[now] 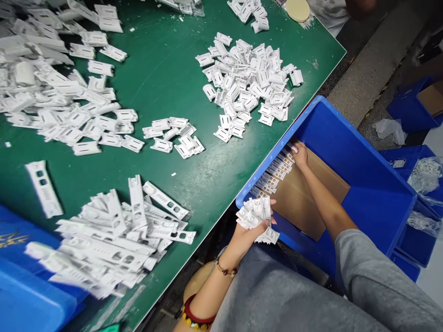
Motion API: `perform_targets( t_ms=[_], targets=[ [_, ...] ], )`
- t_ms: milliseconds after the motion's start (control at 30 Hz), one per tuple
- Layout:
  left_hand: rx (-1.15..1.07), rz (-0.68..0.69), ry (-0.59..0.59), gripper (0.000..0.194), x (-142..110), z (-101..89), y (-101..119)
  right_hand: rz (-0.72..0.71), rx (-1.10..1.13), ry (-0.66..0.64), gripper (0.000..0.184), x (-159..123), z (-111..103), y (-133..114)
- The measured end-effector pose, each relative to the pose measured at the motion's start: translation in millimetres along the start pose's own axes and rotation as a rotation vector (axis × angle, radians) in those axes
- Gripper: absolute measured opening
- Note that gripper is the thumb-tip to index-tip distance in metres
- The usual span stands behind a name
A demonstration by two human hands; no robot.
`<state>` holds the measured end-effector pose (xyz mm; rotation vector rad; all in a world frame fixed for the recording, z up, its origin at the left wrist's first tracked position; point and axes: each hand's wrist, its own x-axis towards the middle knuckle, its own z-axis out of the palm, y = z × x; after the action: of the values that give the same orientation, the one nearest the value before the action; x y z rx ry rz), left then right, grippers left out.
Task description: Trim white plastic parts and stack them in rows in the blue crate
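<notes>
At one o'clock I see a yellow disc (298,10); at three, a crumpled white bag (388,127) near a clear bag (428,171) in a blue tub (410,153); toward seven, a tan seat (194,279) (partly hidden from me).

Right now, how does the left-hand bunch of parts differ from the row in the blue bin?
The bunch of parts is held in the left hand; the row of strips sits in the blue bin. The bunch is stacked unevenly; the row is ordered side by side. Both are white.
</notes>
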<state>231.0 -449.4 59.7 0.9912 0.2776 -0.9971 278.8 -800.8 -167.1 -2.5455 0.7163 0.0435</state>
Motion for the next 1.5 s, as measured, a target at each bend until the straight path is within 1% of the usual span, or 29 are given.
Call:
perform_targets(
  t_ms=[100, 200, 333, 400, 533, 600, 667, 700, 733, 767, 833, 867, 900, 933, 967, 1000, 1033, 1067, 1100, 1167, 1233, 1300, 1333, 1367, 1400, 1433, 1467, 1500],
  targets=[
    [-0.016, 0.030, 0.047, 0.047, 2, 2.7, 0, 0.077, -0.027, 0.038, 0.033, 8, 11, 0],
    [-0.064, 0.054, 0.132, 0.047, 4, 10.8, 0, 0.101, -0.030, 0.027, 0.035, 7, 21, -3],
    [-0.115, -0.023, 0.230, 0.047, 4, 23.3, 5, 0.080, -0.016, -0.014, 0.038, 2, 24, -7],
    [-0.135, -0.039, 0.285, 0.045, 5, 28.1, 7, 0.073, -0.011, -0.029, 0.038, 0, 22, -9],
    [-0.146, -0.021, 0.372, 0.041, 8, 33.4, 6, 0.091, -0.003, -0.048, 0.034, 1, 13, -18],
    [-0.138, -0.019, 0.385, 0.040, 9, 34.3, 4, 0.123, -0.011, -0.031, 0.029, 0, 5, -28],
    [-0.132, -0.014, 0.385, 0.040, 11, 34.3, 2, 0.155, 0.010, 0.025, 0.025, -9, -7, -44],
    [-0.132, -0.013, 0.385, 0.040, 11, 34.1, 1, 0.151, 0.065, 0.049, 0.025, -18, -16, -55],
    [-0.130, -0.012, 0.384, 0.041, 12, 33.7, 0, 0.130, 0.166, 0.067, 0.028, -31, -27, -67],
    [-0.126, -0.014, 0.381, 0.041, 12, 33.3, 0, 0.074, 0.323, 0.057, 0.036, -48, -38, -81],
    [-0.114, -0.012, 0.375, 0.040, 13, 32.3, -1, -0.079, 0.649, -0.096, 0.064, -92, -63, -112],
    [-0.097, -0.002, 0.375, 0.040, 13, 31.7, -1, -0.157, 0.764, -0.187, 0.072, -117, -74, -127],
    [-0.070, 0.013, 0.375, 0.040, 13, 31.2, 0, -0.221, 0.830, -0.260, 0.071, -141, -84, -141],
    [-0.036, 0.030, 0.373, 0.039, 13, 30.6, 0, -0.246, 0.861, -0.314, 0.059, -163, -92, -153],
    [0.001, 0.044, 0.369, 0.038, 12, 30.0, 1, -0.215, 0.885, -0.326, 0.046, -182, -98, -163],
    [0.032, 0.053, 0.356, 0.037, 11, 29.5, 3, -0.150, 0.928, -0.314, 0.037, -195, -102, -170],
    [0.049, 0.055, 0.333, 0.035, 11, 28.9, 4, -0.063, 0.989, -0.268, 0.029, -204, -104, -175],
    [0.043, 0.051, 0.304, 0.034, 10, 28.5, 5, 0.035, 1.070, -0.201, 0.026, -208, -104, -176],
    [0.022, 0.045, 0.274, 0.033, 10, 28.0, 5, 0.128, 1.165, -0.129, 0.025, -207, -104, -175],
    [-0.028, 0.038, 0.224, 0.033, 11, 27.3, 5, 0.276, 1.340, -0.007, 0.025, -192, -103, -166],
    [-0.062, 0.046, 0.201, 0.034, 12, 26.3, 3, 0.353, 1.429, 0.055, 0.026, -164, -99, -147],
    [-0.071, 0.061, 0.182, 0.036, 13, 24.7, 1, 0.369, 1.399, 0.117, 0.029, -127, -91, -120],
    [-0.071, 0.062, 0.169, 0.037, 14, 23.5, 0, 0.353, 1.344, 0.148, 0.029, -107, -85, -105],
    [-0.065, 0.057, 0.155, 0.038, 14, 22.2, -1, 0.343, 1.259, 0.217, 0.028, -87, -76, -90],
    [-0.054, 0.047, 0.141, 0.038, 13, 20.6, -1, 0.337, 1.136, 0.266, 0.026, -68, -66, -75],
    [-0.039, 0.031, 0.127, 0.038, 13, 19.0, 0, 0.337, 0.982, 0.289, 0.023, -51, -55, -61],
    [-0.022, 0.015, 0.115, 0.038, 12, 17.3, 0, 0.307, 0.782, 0.309, 0.018, -36, -43, -49],
    [-0.005, 0.000, 0.103, 0.038, 11, 15.5, 0, 0.239, 0.573, 0.299, 0.015, -24, -31, -39]
  ],
)
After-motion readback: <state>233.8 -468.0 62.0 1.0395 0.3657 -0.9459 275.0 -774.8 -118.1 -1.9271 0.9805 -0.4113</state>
